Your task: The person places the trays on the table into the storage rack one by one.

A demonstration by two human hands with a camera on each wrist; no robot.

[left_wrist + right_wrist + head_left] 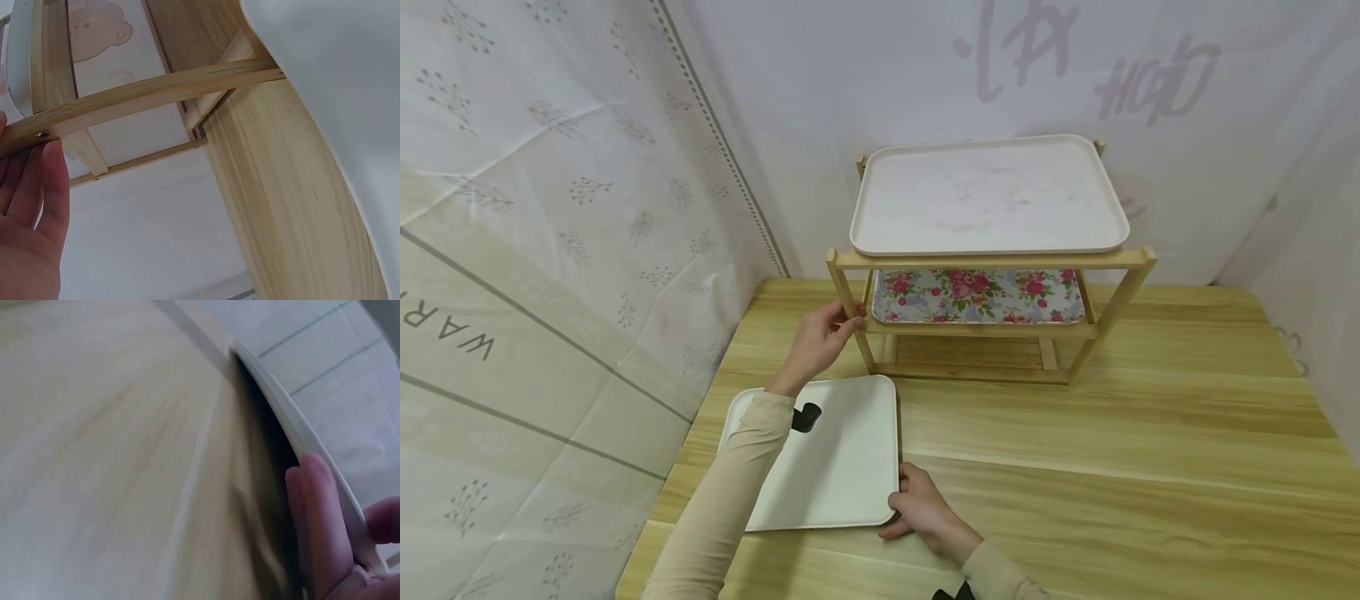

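A wooden three-tier rack [962,379] stands on the table, a white tray [992,196] on its top tier and a floral tray [977,296] on the middle one. My left hand [820,340] grips the rack's left front post at about middle-tier height. In the left wrist view its fingers [56,181] lie against that wooden post [156,90]. Another white tray [842,467] is at the front left of the table. My right hand [925,512] holds its right edge near the front corner, with fingers under the rim [290,415] and the thumb over it.
The wood-grain table [1150,467] reaches to the right of the rack. Behind it hangs a pale wall cloth [1187,167] with faint lettering, and a patterned curtain [587,250] hangs along the left. The rack's bottom tier [966,354] shows wooden slats.
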